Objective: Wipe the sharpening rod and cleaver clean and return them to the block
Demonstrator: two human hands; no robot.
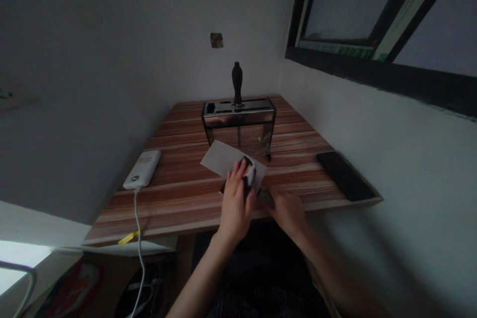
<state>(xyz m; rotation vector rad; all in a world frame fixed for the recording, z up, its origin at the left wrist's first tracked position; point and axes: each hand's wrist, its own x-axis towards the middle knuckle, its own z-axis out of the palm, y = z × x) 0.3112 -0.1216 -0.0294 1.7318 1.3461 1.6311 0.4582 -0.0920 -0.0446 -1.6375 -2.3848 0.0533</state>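
Note:
My left hand (236, 204) lies on a dark, partly white object (247, 175), its fingers over it and the thumb along its right side. Fingers cover much of this object, so its kind is unclear. Under it lies a sheet of white paper (219, 157) on the wooden table. My right hand (289, 211) is at the front edge, fingers closed around a small greyish thing (267, 198) that is blurred. Just behind the paper stands a knife block (238, 118) with a metal slotted top and see-through front. One black handle (237, 82) sticks up from it.
A white power bank (142, 170) with a cable (138, 228) hanging over the edge sits at the left. To the right lies a black phone (346, 176). Walls border the wood-grain table (179, 134), and a dark window frame (335, 67) is at the upper right.

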